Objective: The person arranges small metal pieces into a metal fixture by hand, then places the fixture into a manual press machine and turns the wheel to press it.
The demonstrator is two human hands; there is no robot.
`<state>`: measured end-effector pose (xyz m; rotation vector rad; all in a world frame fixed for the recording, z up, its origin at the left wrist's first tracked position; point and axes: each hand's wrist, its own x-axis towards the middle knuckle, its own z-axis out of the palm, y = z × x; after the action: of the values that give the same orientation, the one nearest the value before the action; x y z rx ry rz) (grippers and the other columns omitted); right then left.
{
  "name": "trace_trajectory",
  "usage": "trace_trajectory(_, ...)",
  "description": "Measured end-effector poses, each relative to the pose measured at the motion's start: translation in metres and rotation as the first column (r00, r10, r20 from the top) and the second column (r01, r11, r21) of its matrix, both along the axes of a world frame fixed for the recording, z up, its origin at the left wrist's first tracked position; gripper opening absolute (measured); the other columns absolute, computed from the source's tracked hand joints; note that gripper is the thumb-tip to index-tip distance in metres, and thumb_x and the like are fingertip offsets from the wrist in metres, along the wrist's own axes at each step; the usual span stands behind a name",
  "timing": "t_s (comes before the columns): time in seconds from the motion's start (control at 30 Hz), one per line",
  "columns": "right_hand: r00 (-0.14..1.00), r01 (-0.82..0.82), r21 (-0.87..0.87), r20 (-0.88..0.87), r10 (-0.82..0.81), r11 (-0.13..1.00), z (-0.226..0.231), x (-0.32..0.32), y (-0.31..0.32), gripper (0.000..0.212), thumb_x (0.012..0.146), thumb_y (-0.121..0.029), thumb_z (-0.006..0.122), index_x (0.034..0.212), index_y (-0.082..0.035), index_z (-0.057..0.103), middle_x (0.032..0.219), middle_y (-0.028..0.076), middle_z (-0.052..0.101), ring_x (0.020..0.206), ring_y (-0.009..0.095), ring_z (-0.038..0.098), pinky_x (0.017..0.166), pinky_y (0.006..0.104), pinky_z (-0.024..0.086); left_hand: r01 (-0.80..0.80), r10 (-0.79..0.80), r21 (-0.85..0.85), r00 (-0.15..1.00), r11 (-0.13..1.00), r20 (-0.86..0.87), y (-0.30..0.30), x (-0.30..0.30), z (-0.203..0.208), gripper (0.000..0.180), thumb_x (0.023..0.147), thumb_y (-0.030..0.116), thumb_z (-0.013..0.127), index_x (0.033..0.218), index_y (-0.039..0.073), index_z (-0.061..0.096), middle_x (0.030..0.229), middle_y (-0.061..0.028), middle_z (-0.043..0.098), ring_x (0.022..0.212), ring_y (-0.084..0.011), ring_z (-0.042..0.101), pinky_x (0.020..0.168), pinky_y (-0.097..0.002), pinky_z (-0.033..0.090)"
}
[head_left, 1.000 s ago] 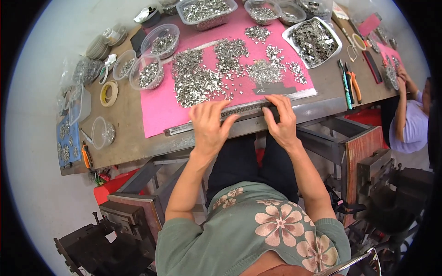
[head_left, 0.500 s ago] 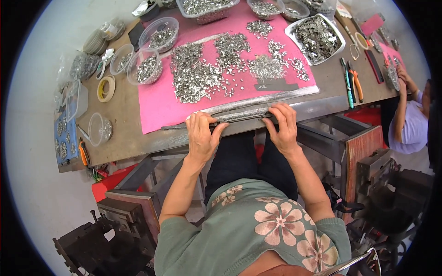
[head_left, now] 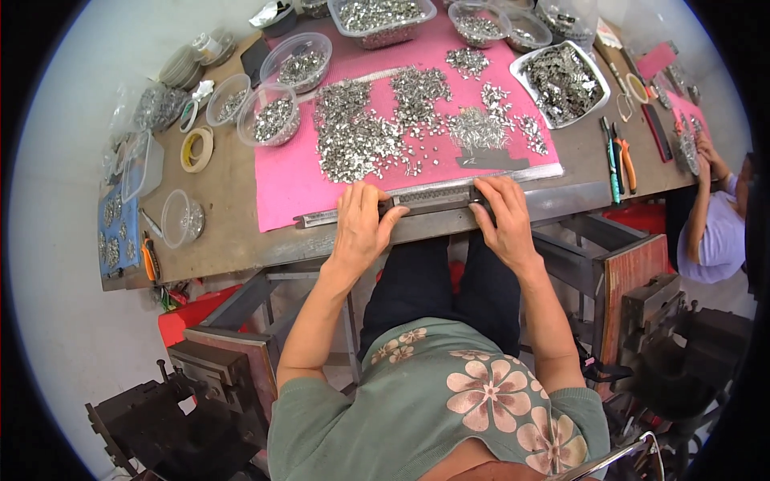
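Note:
My left hand [head_left: 359,223] and my right hand [head_left: 505,220] grip the two ends of a long, narrow metal bar fixture [head_left: 433,196]. A row of small metal pieces runs along its middle, and dark blocks show beside my fingers. The thumbs press on its near side, while the fingers curl over the far side. It lies at the front edge of the pink mat [head_left: 277,180], over a metal strip [head_left: 322,218]. Beyond it are loose piles of small silvery metal pieces [head_left: 357,144], a cluster of thin pins [head_left: 480,128] and a flat grey plate [head_left: 491,159].
Clear tubs [head_left: 270,138] of metal parts stand at the back left, a white tray [head_left: 597,103] at the back right. Pliers [head_left: 626,164] and a tape roll [head_left: 196,163] flank the mat. A co-worker [head_left: 714,228] holds parts at far right. Dark machinery [head_left: 216,385] stands below.
Both hands have moved the bar slightly forward onto the mat's front edge, and its face with the row of pieces shows more. The view has shifted a little.

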<state>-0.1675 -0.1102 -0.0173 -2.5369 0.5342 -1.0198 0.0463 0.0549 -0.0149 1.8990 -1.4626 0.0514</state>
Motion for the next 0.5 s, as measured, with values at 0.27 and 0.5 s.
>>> trace_trajectory(0.27, 0.987, -0.094, 0.042, -0.13, 0.098, 0.995, 0.019, 0.001, -0.017, 0.028, 0.086, -0.009, 0.074, 0.113, -0.003, 0.068, 0.107, 0.011, 0.065, 0.104, 0.03, 0.06, 0.095, 0.0429, 0.044, 0.18, -0.183, 0.056, 0.982, 0.982, 0.048, -0.017, -0.006, 0.01, 0.031, 0.095, 0.025, 0.068, 0.122, 0.009, 0.072, 0.129, -0.0052, 0.067, 0.131, -0.0331, 0.052, 0.118, -0.0649, 0.018)
trace_trajectory(0.5, 0.985, -0.106, 0.003, -0.134, 0.106, 0.994, 0.022, 0.018, -0.026, 0.023, 0.085, -0.007, 0.073, 0.108, -0.004, 0.07, 0.102, 0.009, 0.065, 0.102, 0.028, 0.061, 0.094, 0.0413, 0.044, 0.148, -0.19, 0.203, 0.961, 0.968, 0.201, -0.02, 0.001, 0.012, 0.043, 0.098, 0.04, 0.062, 0.132, 0.014, 0.069, 0.141, 0.0018, 0.062, 0.145, -0.0337, 0.04, 0.116, -0.0732, 0.011)
